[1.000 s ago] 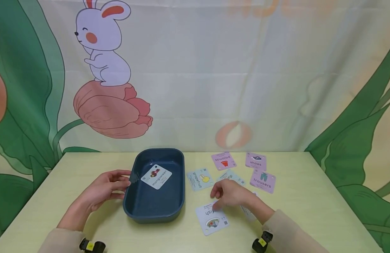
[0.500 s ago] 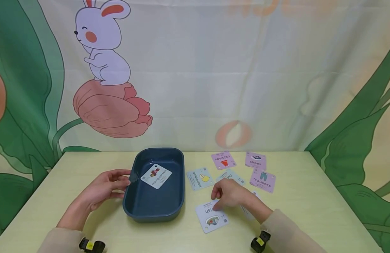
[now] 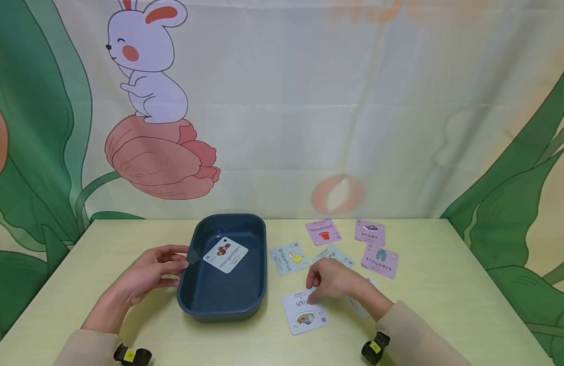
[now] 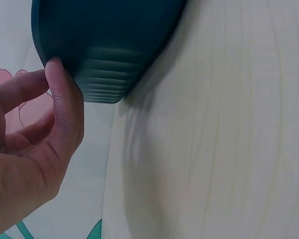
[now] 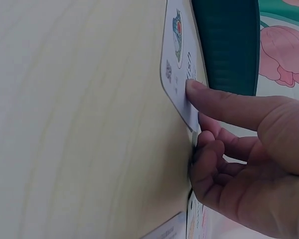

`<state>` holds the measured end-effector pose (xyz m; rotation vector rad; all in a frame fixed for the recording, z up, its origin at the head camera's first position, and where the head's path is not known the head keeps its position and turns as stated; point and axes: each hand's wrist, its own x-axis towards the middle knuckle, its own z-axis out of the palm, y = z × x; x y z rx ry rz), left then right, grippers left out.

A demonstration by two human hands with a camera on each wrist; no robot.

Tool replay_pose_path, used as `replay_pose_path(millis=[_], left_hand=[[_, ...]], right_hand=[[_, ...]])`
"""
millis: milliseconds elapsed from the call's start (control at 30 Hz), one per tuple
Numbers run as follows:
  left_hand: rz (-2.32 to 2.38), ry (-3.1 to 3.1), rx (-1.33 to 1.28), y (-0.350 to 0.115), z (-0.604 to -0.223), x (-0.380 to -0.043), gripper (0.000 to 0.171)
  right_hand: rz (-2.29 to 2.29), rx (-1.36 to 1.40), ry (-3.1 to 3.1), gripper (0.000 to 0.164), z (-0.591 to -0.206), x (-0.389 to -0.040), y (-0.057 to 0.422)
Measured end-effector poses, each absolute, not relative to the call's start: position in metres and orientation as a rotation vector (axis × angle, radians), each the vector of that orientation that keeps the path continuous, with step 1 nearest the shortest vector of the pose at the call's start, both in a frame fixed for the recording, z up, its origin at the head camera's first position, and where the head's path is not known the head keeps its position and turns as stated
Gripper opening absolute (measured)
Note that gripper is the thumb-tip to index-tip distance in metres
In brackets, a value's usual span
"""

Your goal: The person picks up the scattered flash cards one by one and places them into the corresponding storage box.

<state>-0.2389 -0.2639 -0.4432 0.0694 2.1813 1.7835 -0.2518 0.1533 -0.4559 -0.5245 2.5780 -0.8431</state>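
Observation:
My left hand (image 3: 149, 274) holds the left rim of a dark blue rectangular bin (image 3: 222, 305), thumb against its outer wall in the left wrist view. Inside the bin lies a white card reading "mangosteen" (image 3: 225, 255). To the right of the bin, my right hand (image 3: 334, 278) pinches the edge of a white card reading "fish" (image 3: 305, 318). In the right wrist view the thumb (image 5: 202, 94) lies on the card's printed face, and the fingers curl at its edge. The hand partly covers a pale blue card (image 3: 332, 252) and another white card (image 3: 358, 307).
A pale blue "grapefruit" card (image 3: 289, 258) lies beside the bin. Purple cards reading "pajamas" (image 3: 323, 232), "shoes" (image 3: 370, 232) and "trousers" (image 3: 380, 261) lie farther back on the light wooden table (image 3: 446, 305). A printed curtain (image 3: 273, 112) hangs behind the table.
The near end of the fish card has shifted slightly away from me, with the right hand barely moving. The left hand and the bin stay in place.

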Motion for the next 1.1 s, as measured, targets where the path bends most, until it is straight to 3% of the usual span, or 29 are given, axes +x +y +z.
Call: replay_pose_path(millis=[1100], left_hand=[[1.776,2.190,0.061,-0.2647,-0.4419,-0.2391,0.054]], right_hand=[[-0.855,-0.558,2.628,0.031,-0.4555,-0.2516,0.1581]])
